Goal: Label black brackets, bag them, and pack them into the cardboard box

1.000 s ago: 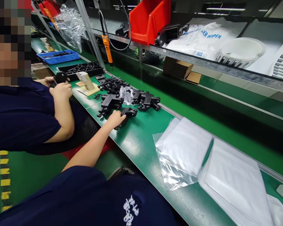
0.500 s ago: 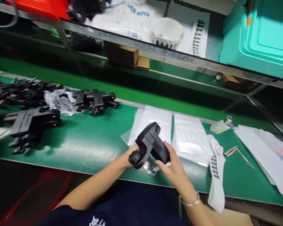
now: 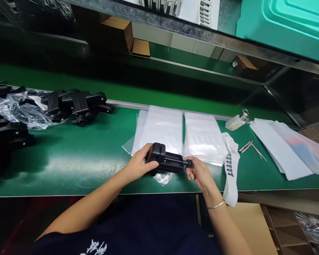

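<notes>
A black plastic part (image 3: 167, 162) lies sideways just above the near edge of the green bench (image 3: 77, 159). My left hand (image 3: 138, 164) is wrapped round its thick round end. My right hand (image 3: 200, 173) pinches the thin end on the right, a bracelet on its wrist. Behind the part lie two stacks of clear plastic bags (image 3: 159, 129), and a crumpled bit of clear film (image 3: 162, 177) shows under it.
More black parts (image 3: 77, 102) and a crumpled clear bag (image 3: 21, 109) lie at the left. Right of the bags are a white label strip (image 3: 231, 166), tweezers (image 3: 251, 148), a small bottle (image 3: 236, 122) and white sheets (image 3: 287, 150). A shelf runs overhead with a teal bin (image 3: 289, 24).
My view swung right from the co-worker's side. My left hand brought a black part from the pile to the front; my right hand joined it, and the part now lies flatter and lower.
</notes>
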`<state>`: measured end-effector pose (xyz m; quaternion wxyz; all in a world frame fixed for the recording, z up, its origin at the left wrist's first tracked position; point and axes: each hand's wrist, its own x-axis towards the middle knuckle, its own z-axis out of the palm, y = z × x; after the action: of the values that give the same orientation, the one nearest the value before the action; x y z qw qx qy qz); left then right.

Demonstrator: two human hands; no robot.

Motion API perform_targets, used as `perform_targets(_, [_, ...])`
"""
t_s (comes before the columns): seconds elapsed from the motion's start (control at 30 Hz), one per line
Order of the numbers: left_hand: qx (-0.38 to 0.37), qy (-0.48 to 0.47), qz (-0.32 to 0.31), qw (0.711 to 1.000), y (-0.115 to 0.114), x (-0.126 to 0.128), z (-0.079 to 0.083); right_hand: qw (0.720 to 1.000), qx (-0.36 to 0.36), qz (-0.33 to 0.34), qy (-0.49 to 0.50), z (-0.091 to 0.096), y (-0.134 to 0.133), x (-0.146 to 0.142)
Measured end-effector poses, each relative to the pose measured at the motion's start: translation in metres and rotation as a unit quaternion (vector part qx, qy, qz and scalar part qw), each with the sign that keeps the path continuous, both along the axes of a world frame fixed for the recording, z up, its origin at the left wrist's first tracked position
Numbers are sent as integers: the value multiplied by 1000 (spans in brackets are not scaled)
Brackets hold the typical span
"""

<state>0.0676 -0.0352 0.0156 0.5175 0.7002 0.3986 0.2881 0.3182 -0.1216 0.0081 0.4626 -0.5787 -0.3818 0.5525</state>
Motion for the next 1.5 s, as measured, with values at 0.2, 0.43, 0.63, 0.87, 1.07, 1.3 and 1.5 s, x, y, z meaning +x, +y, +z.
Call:
perform_targets(0.2, [-80,-78,39,993,-4,11,-8,968,154,18,-196,10,-1,5])
perform_targets(0.43, [-120,-177,-33,976,-2,19,-10,823,378,50,-422,5,-8,32])
perform_targets(0.63, [293,-75,-155,941,-1,7,5,839,369,-17,-400,-21,-12,39])
perform_targets(0.87, [361,-91,-147,917,-1,-1,4,805,402,-13,-436,-14,-8,30])
perform_targets(1.07, [-42,-201,-13,979,1,-1,-3,679,482,111,-542,29,-5,15])
perform_targets(1.3, [-20,-184,59,981,-6,-11,-10,904,280,82,-311,43,-1,-13])
perform_targets(1.5, [379,-109,-126,910,-4,-29,-1,979,-132,98,118,20,17,-14])
